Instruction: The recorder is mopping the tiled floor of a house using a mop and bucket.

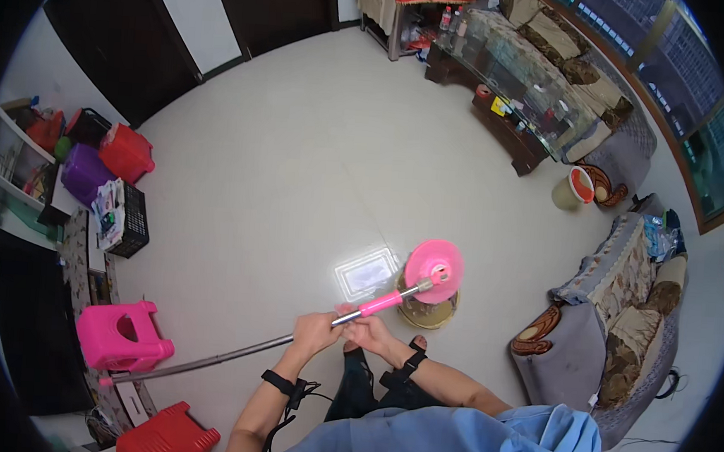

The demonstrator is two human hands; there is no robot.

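Observation:
In front of me I hold a spin mop (255,348), its steel pole slanting across the view with a pink sleeve near the head. Its round pink disc head (434,259) is raised at the upper right end, and I see no mop strands on its face. My left hand (315,332) wraps round the pole at its middle. Just right of it, my right hand (369,335) closes on the pole below the pink sleeve; some of its fingers are hidden. Partly covered by the disc, a round yellowish container (429,315) stands on the floor.
Left stand a pink stool (123,336), a red stool (168,436), a black crate (134,220) and red and purple tubs. At right are a grey sofa (565,354) and a bin (570,189). A glass-topped coffee table (503,85) stands farther back.

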